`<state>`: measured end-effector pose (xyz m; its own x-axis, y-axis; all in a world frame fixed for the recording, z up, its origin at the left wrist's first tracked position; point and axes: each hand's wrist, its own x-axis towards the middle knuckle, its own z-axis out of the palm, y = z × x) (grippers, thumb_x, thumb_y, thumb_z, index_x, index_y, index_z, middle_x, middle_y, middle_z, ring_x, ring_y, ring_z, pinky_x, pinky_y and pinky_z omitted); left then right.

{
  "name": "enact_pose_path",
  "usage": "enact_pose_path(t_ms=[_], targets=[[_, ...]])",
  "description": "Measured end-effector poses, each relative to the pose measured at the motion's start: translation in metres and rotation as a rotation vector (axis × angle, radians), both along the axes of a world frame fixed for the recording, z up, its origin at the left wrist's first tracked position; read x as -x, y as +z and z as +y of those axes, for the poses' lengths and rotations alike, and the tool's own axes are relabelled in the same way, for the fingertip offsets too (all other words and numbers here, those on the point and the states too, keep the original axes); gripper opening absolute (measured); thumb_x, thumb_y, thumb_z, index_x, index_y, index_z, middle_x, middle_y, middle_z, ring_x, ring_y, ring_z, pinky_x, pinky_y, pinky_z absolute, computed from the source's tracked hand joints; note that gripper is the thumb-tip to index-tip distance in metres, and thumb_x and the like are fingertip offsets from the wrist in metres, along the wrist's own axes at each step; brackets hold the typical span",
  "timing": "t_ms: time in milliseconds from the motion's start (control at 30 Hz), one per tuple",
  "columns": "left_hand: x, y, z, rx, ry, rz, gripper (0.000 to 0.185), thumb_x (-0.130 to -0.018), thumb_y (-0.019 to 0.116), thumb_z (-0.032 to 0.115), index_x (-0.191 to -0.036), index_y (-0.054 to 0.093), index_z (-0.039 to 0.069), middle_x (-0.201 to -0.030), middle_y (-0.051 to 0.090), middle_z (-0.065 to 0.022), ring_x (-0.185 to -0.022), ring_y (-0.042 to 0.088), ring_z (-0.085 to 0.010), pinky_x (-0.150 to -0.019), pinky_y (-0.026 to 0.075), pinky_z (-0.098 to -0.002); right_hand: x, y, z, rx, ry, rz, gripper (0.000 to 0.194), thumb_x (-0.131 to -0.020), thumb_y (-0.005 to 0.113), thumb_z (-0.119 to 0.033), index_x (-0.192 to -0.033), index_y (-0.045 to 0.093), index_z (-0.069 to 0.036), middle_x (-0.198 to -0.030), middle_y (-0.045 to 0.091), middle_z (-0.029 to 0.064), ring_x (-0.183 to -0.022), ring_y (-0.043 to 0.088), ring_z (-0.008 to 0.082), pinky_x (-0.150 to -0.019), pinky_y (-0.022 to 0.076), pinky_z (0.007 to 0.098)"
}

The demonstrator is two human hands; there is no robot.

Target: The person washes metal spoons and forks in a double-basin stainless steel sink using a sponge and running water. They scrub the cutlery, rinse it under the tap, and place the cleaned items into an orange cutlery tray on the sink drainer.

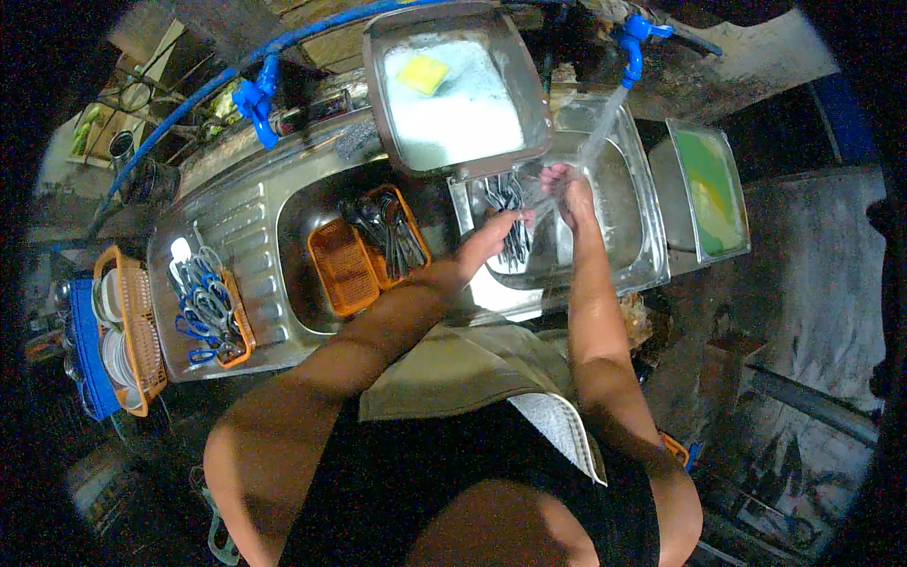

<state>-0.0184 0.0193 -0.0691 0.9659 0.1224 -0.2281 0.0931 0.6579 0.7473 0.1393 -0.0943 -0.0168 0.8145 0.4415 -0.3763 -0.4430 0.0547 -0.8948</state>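
Water runs from the blue plastic tap (633,53) at the upper right down onto my right hand (569,191), whose fingers are curled under the stream over the right sink basin (627,212). Whether that hand holds anything is blurred by the water. My left hand (502,230) is over a bunch of metal cutlery (511,244) in the left part of the same basin; its grip cannot be made out. Beyond the hands, a brown rectangular tub (464,169) of white suds bears a yellow sponge (423,74).
In the left basin stand orange plastic baskets (345,266), one holding cutlery (400,244). Blue-handled scissors (205,305) lie in a basket on the drainboard (258,262). Plates fill an orange rack (145,340) at far left. A green-bottomed tray (712,195) stands right; another blue tap (256,106) is upper left.
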Motion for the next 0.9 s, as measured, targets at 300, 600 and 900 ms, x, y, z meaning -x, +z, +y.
enact_pose_path(t_ms=[300, 600, 900], targets=[[-0.015, -0.013, 0.0, 0.128, -0.062, 0.303, 0.015, -0.088, 0.072, 0.016, -0.099, 0.068, 0.007, -0.088, 0.069, -0.0034, -0.08, 0.066, -0.0164, -0.075, 0.053, -0.0303, -0.006, 0.009, -0.003, 0.289, 0.167, -0.168, 0.023, -0.104, 0.048, -0.014, -0.118, 0.054, 0.002, -0.101, 0.066, 0.0157, -0.075, 0.064, 0.0245, -0.075, 0.0584, 0.0368], [-0.023, -0.048, -0.005, -0.009, 0.015, 0.387, 0.012, -0.086, 0.07, 0.011, -0.097, 0.072, 0.005, -0.088, 0.069, -0.0039, -0.079, 0.064, -0.0153, -0.072, 0.051, -0.0319, 0.006, -0.028, -0.002, -0.06, -0.066, 0.085, 0.023, -0.1, 0.05, -0.01, -0.116, 0.056, 0.005, -0.1, 0.068, 0.016, -0.084, 0.071, 0.0292, -0.074, 0.0628, 0.0398], [-0.019, -0.031, -0.008, -0.066, -0.288, 0.367, 0.023, -0.088, 0.069, 0.02, -0.106, 0.072, 0.005, -0.1, 0.072, -0.0055, -0.093, 0.065, -0.0185, -0.087, 0.049, -0.0321, 0.027, -0.027, -0.013, -0.002, -0.124, 0.095, 0.026, -0.101, 0.044, -0.007, -0.121, 0.057, 0.004, -0.102, 0.067, 0.0153, -0.087, 0.068, 0.0254, -0.076, 0.0593, 0.0363]])
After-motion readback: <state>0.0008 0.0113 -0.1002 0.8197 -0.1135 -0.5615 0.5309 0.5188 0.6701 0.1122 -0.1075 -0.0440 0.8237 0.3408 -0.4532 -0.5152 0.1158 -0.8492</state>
